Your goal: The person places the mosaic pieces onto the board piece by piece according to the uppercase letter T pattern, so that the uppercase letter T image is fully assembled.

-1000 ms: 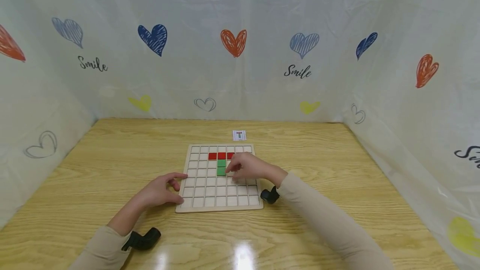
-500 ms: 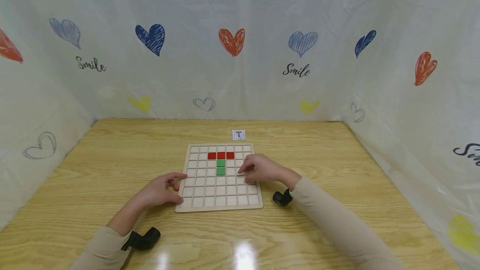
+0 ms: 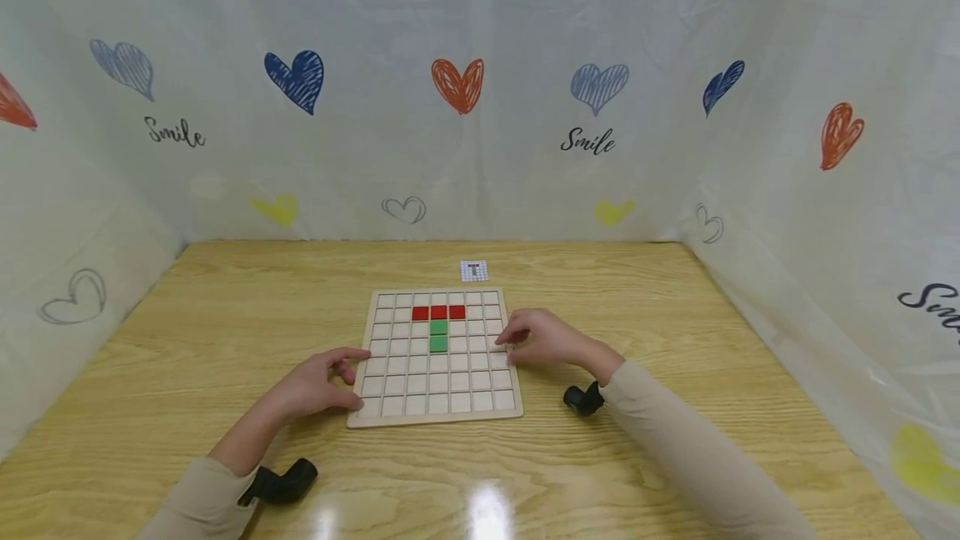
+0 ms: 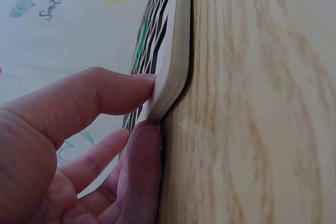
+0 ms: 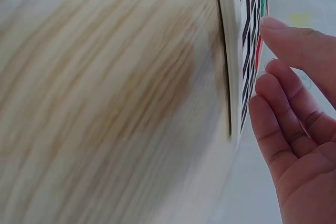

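A square wooden grid board [image 3: 435,419] lies flat on the table. In its upper part, three red tiles [image 3: 438,312] form a row, with two green tiles [image 3: 438,335] in a column below the middle one. My left hand [image 3: 311,386] rests at the board's left edge, thumb near the front corner and index finger farther up; the left wrist view shows the thumb [image 4: 115,90] touching the rim. Over the board's right edge hovers my right hand [image 3: 551,338]. Its fingers [image 5: 273,124] are loosely bent, with nothing visible between them and the thumb.
Behind the board lies a small printed card [image 3: 473,271] with a red and green T pattern on a grid. The wooden table [image 3: 637,298] is enclosed by white sheeting [image 3: 360,140] printed with hearts. Black curved wrist mounts [image 3: 281,482] sit on both wrists.
My right hand has drawn back to the right, from beside the green tiles to the board's right edge, uncovering the third red tile. The left hand keeps its place at the board.
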{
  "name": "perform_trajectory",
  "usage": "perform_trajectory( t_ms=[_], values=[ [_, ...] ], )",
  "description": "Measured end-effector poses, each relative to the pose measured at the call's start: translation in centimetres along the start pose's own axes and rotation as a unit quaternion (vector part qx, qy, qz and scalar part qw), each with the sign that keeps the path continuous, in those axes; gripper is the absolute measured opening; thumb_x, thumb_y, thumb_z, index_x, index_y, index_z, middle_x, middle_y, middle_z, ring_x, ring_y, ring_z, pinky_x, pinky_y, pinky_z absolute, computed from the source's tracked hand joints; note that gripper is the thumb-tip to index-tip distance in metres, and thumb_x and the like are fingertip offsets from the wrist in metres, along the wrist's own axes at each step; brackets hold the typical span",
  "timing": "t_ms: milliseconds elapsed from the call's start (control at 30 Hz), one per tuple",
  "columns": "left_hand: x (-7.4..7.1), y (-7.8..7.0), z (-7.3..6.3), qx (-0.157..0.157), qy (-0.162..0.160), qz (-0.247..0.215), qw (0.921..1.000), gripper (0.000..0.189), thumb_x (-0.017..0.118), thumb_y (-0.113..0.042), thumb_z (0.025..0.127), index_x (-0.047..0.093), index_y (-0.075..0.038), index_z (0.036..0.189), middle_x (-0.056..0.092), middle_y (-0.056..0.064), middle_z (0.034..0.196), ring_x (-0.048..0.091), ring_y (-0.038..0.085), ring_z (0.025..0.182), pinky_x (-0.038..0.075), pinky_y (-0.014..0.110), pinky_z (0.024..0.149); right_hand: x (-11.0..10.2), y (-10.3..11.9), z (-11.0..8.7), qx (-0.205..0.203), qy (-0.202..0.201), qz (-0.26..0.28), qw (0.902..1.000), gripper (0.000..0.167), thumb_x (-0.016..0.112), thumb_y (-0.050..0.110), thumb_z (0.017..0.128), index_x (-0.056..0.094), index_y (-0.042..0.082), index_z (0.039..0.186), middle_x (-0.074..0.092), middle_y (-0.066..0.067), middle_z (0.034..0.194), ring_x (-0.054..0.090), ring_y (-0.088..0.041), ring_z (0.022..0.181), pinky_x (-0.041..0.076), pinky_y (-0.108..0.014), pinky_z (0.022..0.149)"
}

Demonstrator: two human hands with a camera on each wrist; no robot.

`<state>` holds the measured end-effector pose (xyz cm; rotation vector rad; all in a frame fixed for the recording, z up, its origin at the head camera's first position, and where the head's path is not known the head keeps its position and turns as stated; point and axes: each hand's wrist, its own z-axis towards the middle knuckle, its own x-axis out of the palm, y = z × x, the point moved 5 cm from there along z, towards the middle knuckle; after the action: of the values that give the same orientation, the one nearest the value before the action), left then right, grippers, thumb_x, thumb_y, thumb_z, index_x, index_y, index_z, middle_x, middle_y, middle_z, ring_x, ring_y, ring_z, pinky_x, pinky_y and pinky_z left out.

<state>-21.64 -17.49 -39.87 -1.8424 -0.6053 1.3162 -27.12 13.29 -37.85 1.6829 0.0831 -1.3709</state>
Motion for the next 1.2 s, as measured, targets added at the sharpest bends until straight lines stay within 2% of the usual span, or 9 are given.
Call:
perform_trajectory(
  t_ms=[300,767,933,1200],
  values=[
    [0.1,-0.1,-0.1,0.004,0.002,-0.005,1.0000,0.066,0.078,-0.005,0.068,0.050,0.004,0.127,0.048,0.008,0.086,0.042,0.020,0.069,0.035,0.030,0.063,-1.1,-0.8,-1.7,-0.010,-0.020,-0.013,0.9997,0.018,0.071,0.005,0.079,0.072,0.004,0.098,0.061,0.002,0.088,0.055,-0.011,0.082,0.046,-0.028,0.076],
    [0.0,-0.1,-0.2,-0.005,-0.006,0.010,0.9999,0.066,0.079,-0.005,0.067,0.051,0.003,0.127,0.048,0.008,0.086,0.043,0.021,0.072,0.035,0.032,0.065,-2.3,-2.0,-4.5,-0.021,-0.044,-0.023,0.9985,0.020,0.072,0.004,0.079,0.071,0.002,0.099,0.061,-0.005,0.089,0.056,-0.016,0.081,0.047,-0.032,0.074],
    [-0.1,-0.1,-0.2,0.002,-0.004,0.007,1.0000,0.066,0.078,-0.005,0.067,0.051,0.003,0.127,0.048,0.008,0.086,0.043,0.020,0.071,0.036,0.031,0.065,-2.5,-2.9,-5.6,-0.001,-0.046,-0.022,0.9987,0.019,0.071,0.005,0.080,0.071,0.003,0.099,0.060,-0.005,0.090,0.056,-0.019,0.082,0.047,-0.035,0.072],
    [0.0,-0.1,0.0,0.006,0.000,0.002,1.0000,0.066,0.078,-0.006,0.068,0.050,0.003,0.128,0.048,0.008,0.087,0.042,0.020,0.069,0.035,0.031,0.063,-2.8,-3.9,-7.0,0.033,-0.051,-0.024,0.9979,0.019,0.073,0.008,0.079,0.071,0.008,0.098,0.059,0.000,0.092,0.056,-0.019,0.085,0.047,-0.036,0.077]
  ],
)
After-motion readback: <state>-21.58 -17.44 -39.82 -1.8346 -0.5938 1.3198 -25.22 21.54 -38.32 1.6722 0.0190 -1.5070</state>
